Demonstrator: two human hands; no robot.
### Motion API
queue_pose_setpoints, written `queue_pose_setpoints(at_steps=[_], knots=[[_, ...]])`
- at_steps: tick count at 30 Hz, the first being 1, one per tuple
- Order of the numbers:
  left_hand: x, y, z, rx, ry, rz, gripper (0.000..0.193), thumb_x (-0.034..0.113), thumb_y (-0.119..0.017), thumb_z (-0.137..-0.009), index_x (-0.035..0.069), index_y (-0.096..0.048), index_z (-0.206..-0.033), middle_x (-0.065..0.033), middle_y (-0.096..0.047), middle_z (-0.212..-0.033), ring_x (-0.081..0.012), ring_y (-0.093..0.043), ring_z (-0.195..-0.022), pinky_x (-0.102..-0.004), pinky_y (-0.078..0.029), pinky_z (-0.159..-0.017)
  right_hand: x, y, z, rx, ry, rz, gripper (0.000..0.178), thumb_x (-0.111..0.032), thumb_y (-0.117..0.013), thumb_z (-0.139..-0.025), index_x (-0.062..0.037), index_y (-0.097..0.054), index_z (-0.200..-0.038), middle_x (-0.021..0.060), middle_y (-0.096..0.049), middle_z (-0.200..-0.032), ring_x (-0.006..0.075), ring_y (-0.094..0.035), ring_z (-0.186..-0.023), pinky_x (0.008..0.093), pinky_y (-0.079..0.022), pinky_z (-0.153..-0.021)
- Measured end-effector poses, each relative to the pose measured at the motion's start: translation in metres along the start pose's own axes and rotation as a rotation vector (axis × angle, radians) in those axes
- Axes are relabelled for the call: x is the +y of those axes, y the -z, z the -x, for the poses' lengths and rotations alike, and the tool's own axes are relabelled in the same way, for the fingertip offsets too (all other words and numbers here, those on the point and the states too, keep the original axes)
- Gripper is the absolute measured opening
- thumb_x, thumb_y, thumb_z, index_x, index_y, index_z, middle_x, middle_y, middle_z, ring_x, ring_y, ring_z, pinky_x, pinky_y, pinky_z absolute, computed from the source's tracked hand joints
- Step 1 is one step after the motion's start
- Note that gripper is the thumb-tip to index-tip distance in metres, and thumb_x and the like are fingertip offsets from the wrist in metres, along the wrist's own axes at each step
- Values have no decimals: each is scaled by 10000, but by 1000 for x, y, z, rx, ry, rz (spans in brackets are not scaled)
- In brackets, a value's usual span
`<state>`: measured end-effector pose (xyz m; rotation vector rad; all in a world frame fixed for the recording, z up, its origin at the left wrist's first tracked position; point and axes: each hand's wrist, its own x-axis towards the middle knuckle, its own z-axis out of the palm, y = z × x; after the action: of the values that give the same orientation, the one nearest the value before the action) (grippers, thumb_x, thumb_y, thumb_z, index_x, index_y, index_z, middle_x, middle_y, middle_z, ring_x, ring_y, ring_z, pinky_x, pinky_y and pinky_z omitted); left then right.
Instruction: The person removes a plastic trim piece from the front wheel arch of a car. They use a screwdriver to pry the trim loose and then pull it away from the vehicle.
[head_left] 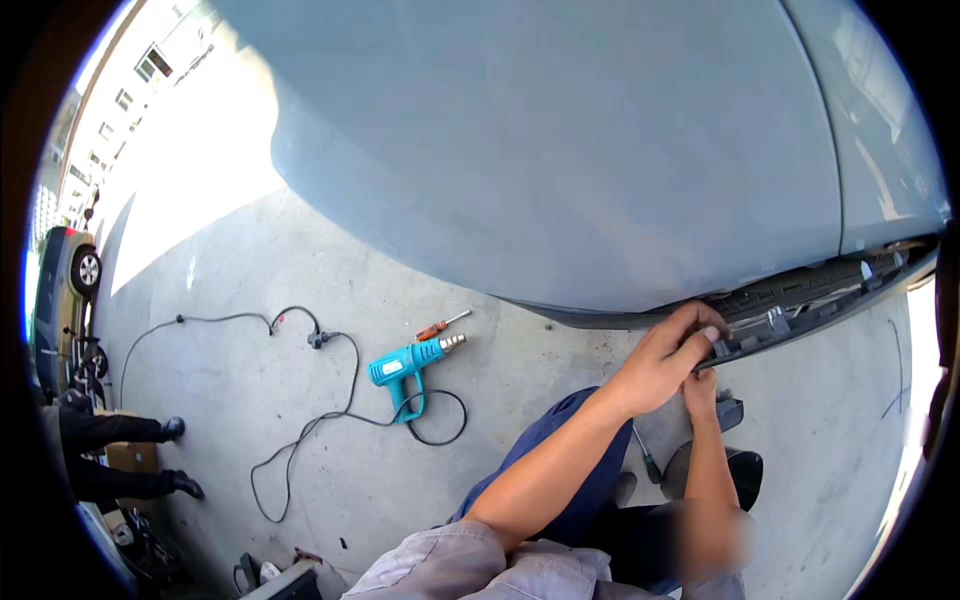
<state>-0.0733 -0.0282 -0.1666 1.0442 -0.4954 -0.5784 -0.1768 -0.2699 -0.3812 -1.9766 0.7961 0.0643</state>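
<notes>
A long black plastic trim strip (800, 325) with upright clips hangs partly away from the lower edge of the grey-blue car (560, 150). A gap with a dark underside shows between strip and body. My left hand (660, 365) grips the near end of the strip, thumb on its inner side beside a clip and fingers curled over it. Just below, my right hand (702, 392) is closed at the strip's underside. Its fingertips are partly hidden by the strip and my left hand.
On the concrete floor lie a teal heat gun (400, 375) with its black cord (345, 400), an orange-handled screwdriver (435, 330) and a dark-handled screwdriver (651, 466) by my feet. Another person's legs (125, 430) and a parked car (65, 300) are at the far left.
</notes>
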Motion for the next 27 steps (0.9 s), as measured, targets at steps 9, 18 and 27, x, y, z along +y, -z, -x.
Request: queue_pose_setpoints(at_steps=[9,18,27], knots=[[-29,-21,-8,99,-155,-90,460,315,-561,-955,-43,-474,-1231,-209,-687,-984,-364,-667,-937,-425,-501,-844,77,84,-27,-300,-83,421,331,-224,-663,-955,12,-633,-1186,134,-709,-1043,198,-672,-938,345,-534,-790],[-20,-3,15,85,-203,-73,613,282,-547,-959,-186,-370,-1312,-335,-650,-960,-429,-674,-902,-470,-532,-849,79,-184,86,-923,-260,799,516,-454,-588,-974,51,-692,-998,153,-720,-804,198,-699,-684,334,-540,-611],[-50,-14,57,312,-525,-140,594,214,-648,-877,-169,-426,-1273,-307,-490,-1247,-419,-484,-1173,-463,-448,-991,117,-295,174,-801,-98,1235,517,-527,-611,-894,-35,-695,-1029,191,-721,-1039,393,-676,-1007,482,-516,-873]])
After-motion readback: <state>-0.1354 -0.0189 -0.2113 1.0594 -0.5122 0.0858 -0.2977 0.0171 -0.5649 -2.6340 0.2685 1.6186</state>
